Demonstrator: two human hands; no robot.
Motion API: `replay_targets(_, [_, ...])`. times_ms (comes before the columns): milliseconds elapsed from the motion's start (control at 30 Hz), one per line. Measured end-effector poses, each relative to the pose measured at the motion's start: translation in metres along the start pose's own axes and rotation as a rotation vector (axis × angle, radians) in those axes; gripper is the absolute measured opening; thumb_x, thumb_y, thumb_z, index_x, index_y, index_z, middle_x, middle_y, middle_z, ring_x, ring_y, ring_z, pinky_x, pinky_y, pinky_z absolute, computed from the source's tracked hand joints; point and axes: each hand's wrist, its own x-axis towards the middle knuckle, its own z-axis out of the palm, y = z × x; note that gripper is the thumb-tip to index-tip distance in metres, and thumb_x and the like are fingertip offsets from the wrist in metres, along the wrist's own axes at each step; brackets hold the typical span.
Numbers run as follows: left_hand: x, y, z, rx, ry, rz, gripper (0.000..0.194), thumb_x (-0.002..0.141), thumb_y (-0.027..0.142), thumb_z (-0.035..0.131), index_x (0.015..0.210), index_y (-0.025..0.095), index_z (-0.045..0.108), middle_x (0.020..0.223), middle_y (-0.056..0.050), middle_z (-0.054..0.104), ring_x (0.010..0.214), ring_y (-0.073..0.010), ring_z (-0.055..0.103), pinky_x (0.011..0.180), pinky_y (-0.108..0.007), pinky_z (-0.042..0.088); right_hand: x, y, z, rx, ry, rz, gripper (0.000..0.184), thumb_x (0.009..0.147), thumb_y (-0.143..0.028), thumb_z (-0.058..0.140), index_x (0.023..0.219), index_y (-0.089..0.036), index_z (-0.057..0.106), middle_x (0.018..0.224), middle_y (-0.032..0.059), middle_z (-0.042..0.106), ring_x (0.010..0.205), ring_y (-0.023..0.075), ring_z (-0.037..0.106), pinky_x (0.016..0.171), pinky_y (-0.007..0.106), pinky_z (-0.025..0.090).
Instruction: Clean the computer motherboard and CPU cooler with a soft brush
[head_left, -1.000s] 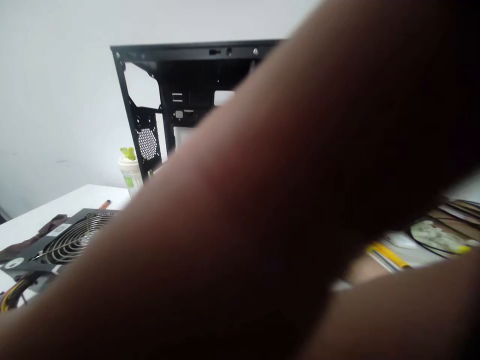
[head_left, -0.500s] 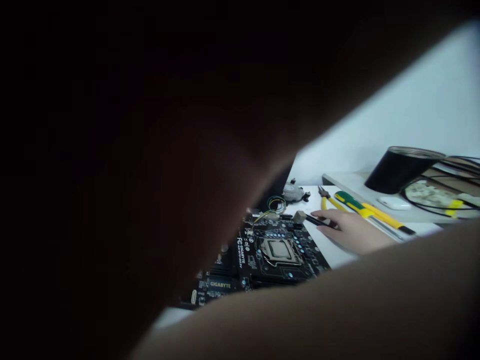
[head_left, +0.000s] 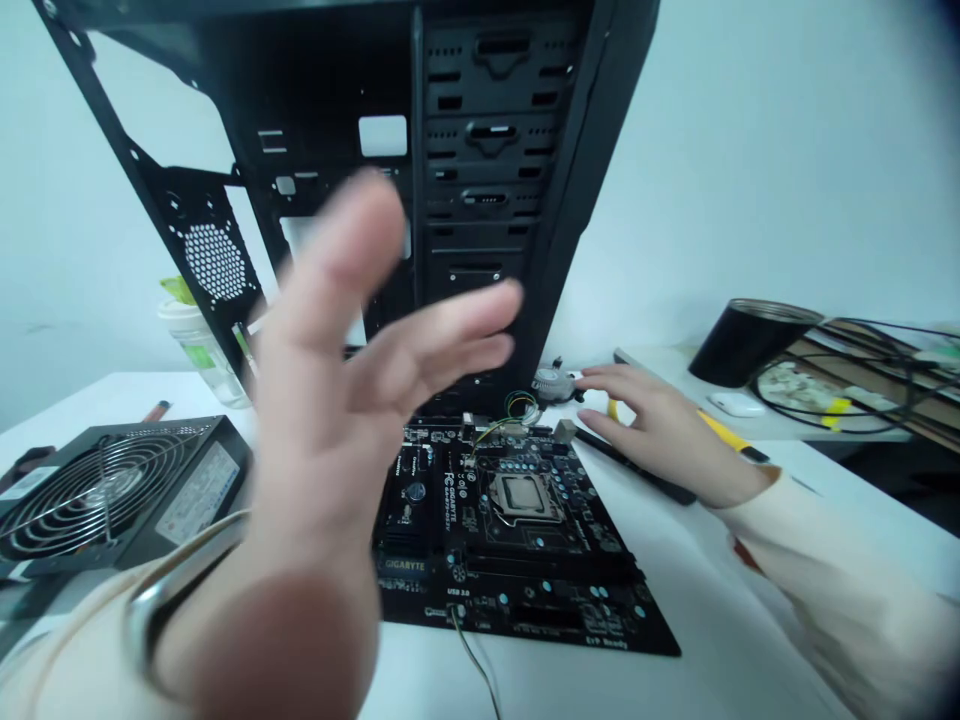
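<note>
My left hand (head_left: 337,390) is raised close to the camera, blurred, fingers spread and holding nothing, in front of a black computer case frame (head_left: 480,170) standing upright. Below it lies a black Gigabyte motherboard (head_left: 510,530) with a bare CPU socket (head_left: 521,497). My right hand (head_left: 652,425) is at the board's right side, fingers apart, just above a long black tool (head_left: 637,468) on the table. A small beige connector (head_left: 564,431) sits at the board's top edge beside my right fingers. Part of the board is hidden behind my left hand.
A black power supply with a fan grille (head_left: 97,490) sits at the left on the white table (head_left: 720,600). Behind stand a small cooler (head_left: 553,384), a plastic cup (head_left: 199,355), a black cylinder (head_left: 750,340), a white mouse (head_left: 735,404), and coiled black cable (head_left: 832,385).
The forearm that blocked most of the view has dropped away, showing the case and board. My right fingers no longer pinch the black tool. My left hand is raised and spread.
</note>
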Motion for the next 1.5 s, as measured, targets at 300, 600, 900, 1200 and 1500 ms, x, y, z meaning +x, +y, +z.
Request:
replay_targets(300, [-0.013,-0.076,0.032,0.435,-0.477,-0.35,0.064,0.093,0.033,0.042,0.148,0.008,0.022,0.152,-0.02,0.037,0.142,-0.0298,0.035,0.119,-0.054,0.028,0.025,-0.073,0.01,0.017,-0.632,-0.277,0.026,0.089,-0.025,0.052,0.071,-0.018,0.07,0.067,0.0042,0.068,0.062,0.0167,0.062,0.063,0.029,0.045])
replay_targets(600, [-0.029,-0.091,0.046,0.691,-0.709,-0.372,0.069,0.093,0.032,0.039,0.151,-0.001,0.018,0.155,-0.024,0.028,0.146,-0.0357,0.023,0.118,-0.059,0.022,0.015,-0.075,0.052,0.104,-0.552,-0.207,0.024,0.09,-0.022,0.054,0.106,-0.009,0.066,0.107,0.0151,0.07,0.102,0.0247,0.065,0.093,0.037,0.047])
replay_targets(900, [-0.034,-0.096,0.05,0.733,-0.666,-0.341,0.063,0.094,0.038,0.042,0.144,0.002,0.033,0.152,-0.026,0.035,0.144,-0.0361,0.03,0.117,-0.057,0.027,0.017,-0.082,0.061,0.09,-0.521,-0.274,0.019,0.092,-0.017,0.053,0.091,-0.009,0.07,0.093,0.0136,0.072,0.09,0.0228,0.066,0.085,0.033,0.046])
replay_targets(1200, [-0.033,-0.096,0.053,0.781,-0.717,-0.36,0.065,0.095,0.041,0.039,0.142,-0.003,0.04,0.152,-0.026,0.034,0.144,-0.0366,0.028,0.118,-0.054,0.026,0.023,-0.074,0.068,0.006,-0.503,-0.336,0.021,0.092,-0.024,0.056,0.093,-0.011,0.074,0.093,0.0114,0.075,0.088,0.0227,0.069,0.079,0.032,0.048])
replay_targets(1500, [-0.031,-0.094,0.052,0.802,-0.761,-0.371,0.065,0.095,0.04,0.039,0.144,-0.003,0.038,0.153,-0.025,0.033,0.145,-0.0355,0.026,0.12,-0.051,0.024,0.011,-0.056,0.095,0.288,-0.232,-0.442,0.022,0.091,-0.017,0.054,0.086,-0.014,0.076,0.095,0.0074,0.077,0.09,0.018,0.071,0.089,0.031,0.053])
